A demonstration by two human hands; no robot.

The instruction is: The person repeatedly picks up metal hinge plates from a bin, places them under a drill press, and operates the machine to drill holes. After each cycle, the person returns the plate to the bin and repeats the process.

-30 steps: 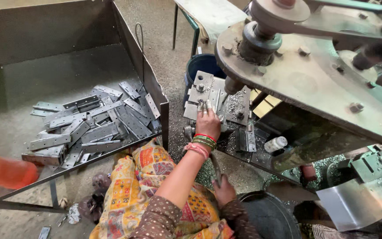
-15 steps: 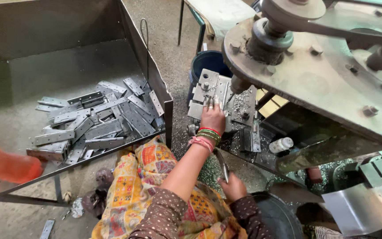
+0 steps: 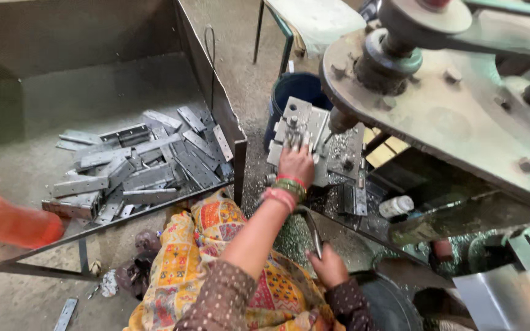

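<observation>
Reaching out, my left hand (image 3: 295, 162) lies flat on the metal plate (image 3: 305, 132) that sits on the press bed (image 3: 338, 162), fingers spread a little and pressed down on its near edge, bangles at the wrist. My right hand (image 3: 328, 266) is nearer me than the bed, fingers curled tight around a thin rod (image 3: 314, 230) that slants up toward the bed. Over the bed hangs the big flywheel (image 3: 449, 116), its rim cutting off everything behind, and its shaft comes down just right of my left hand, so room there is tight. Left of the bed stands a steel bin (image 3: 216, 92), its corner post close to my knee; grey strips (image 3: 136, 168) lie heaped inside against its near lip. Between bin and bed runs a narrow strip of bare floor. A blue bucket (image 3: 295, 92) stands behind the bed, half hidden by the plate. Right of the bed, a small white bottle (image 3: 397, 206) lies among shavings; parts under the flywheel are too dark to make out.
</observation>
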